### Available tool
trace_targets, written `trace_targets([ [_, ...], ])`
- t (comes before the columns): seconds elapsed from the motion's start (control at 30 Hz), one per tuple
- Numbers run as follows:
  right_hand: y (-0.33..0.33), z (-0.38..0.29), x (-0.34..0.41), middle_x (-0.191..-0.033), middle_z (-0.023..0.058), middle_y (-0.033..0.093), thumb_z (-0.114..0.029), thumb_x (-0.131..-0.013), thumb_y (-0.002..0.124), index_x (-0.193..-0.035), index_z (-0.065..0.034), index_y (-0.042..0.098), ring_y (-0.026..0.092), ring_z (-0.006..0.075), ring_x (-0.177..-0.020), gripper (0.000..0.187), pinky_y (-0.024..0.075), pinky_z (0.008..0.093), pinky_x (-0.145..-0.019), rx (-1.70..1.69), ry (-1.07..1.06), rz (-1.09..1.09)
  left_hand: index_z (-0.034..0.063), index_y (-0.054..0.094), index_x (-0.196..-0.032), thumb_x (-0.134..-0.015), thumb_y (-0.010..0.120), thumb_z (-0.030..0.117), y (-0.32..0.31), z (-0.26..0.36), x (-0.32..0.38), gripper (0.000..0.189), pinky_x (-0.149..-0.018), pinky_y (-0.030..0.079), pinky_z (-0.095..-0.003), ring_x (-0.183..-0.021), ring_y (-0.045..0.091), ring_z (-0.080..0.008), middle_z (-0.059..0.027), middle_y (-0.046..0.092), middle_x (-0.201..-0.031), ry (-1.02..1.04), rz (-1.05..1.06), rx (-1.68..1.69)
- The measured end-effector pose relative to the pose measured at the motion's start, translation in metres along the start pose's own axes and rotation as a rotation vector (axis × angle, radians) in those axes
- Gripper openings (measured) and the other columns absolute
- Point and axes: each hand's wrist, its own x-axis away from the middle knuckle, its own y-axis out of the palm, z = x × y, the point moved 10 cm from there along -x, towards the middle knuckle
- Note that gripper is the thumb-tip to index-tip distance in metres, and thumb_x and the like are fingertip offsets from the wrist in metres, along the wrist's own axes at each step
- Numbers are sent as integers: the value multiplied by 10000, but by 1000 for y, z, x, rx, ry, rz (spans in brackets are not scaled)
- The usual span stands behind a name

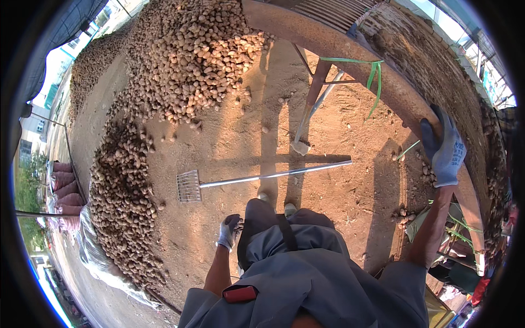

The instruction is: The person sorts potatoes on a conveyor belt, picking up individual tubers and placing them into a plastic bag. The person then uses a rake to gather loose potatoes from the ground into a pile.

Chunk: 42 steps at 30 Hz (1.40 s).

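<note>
My right hand [445, 149], in a grey-blue work glove with printing on its back, grips the edge of a long rusty metal beam [402, 78] at the right. My left hand [229, 230], gloved in white and dark, hangs beside my left leg; its fingers are partly curled, and whether it holds something small is unclear. On the dirt floor before me lies a metal fork [189, 186] with many tines and a long silvery handle [270, 175], touched by neither hand. A green strap [375, 71] is tied around the beam.
Large heaps of round, brownish produce [192, 53], perhaps tubers, cover the ground ahead and run down the left side [123, 197]. A metal leg [318, 88] supports the beam. Filled reddish sacks [67, 190] stand at the far left. Green strapping and sacking [418, 223] lie near my right arm.
</note>
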Motion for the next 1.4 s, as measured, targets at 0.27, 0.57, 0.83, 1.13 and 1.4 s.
trace_targets([
  [0.27,-12,-3,2,-1226,128,713,-434,-932,707,-1310,-145,678,719,327,-1052,476,560,412,-906,-73,-23,30,59,692,-1111,-958,726,147,3,-6,13,180,-663,580,-324,-746,714,-203,-87,747,-911,53,29,-24],
  [0.57,37,-123,91,-1249,148,661,-245,-914,717,-1261,-95,677,581,391,-1222,380,467,497,-1036,-619,-379,-51,22,651,-1230,-972,688,169,-37,-1,89,300,-671,555,-321,-811,708,-226,-137,734,-1005,138,178,89],
  [0.83,291,-99,275,-1188,162,692,-582,-892,716,-1415,-75,539,694,304,-993,750,566,442,-846,-220,-296,-1659,58,636,-1273,-988,676,221,-73,42,165,331,-640,536,-294,-782,697,-181,-87,737,-1022,160,329,166],
  [1.13,194,-115,419,-783,14,597,-271,-961,724,-1220,-83,602,560,114,-580,342,489,294,-521,-865,158,-2421,13,649,-1249,-967,701,113,-64,121,120,303,-689,571,-325,-787,690,-184,-84,716,-987,575,442,-66],
  [1.4,133,-136,388,-880,99,687,-246,-894,748,-1164,-55,616,674,162,-672,357,529,354,-587,-787,-107,-2173,101,589,-1066,-928,731,347,2,-63,-23,315,-697,600,-497,-769,675,-330,-98,611,-853,-96,153,806],
])
